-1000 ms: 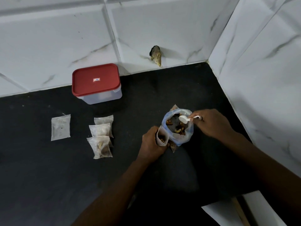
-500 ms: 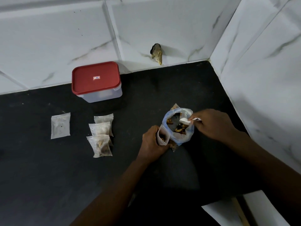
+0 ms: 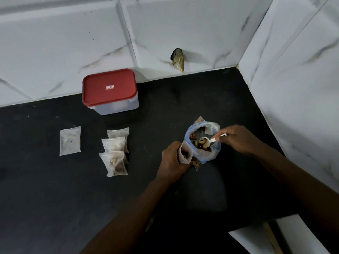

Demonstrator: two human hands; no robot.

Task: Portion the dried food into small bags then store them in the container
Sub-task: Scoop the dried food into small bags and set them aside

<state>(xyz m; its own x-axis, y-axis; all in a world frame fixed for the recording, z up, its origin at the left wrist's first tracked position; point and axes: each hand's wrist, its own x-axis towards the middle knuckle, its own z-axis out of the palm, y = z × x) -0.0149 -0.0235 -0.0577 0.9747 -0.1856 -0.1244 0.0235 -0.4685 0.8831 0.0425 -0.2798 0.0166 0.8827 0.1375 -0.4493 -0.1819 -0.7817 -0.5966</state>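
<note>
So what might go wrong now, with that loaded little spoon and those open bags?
1. The spoon in the right hand carries pieces above the big bag. On the way to the small bag held by the left hand, whose mouth looks narrow, some could drop onto the black counter.
2. The big bag stands soft and no hand seems to hold it, so a nudge from the spoon might tip it.
</note>
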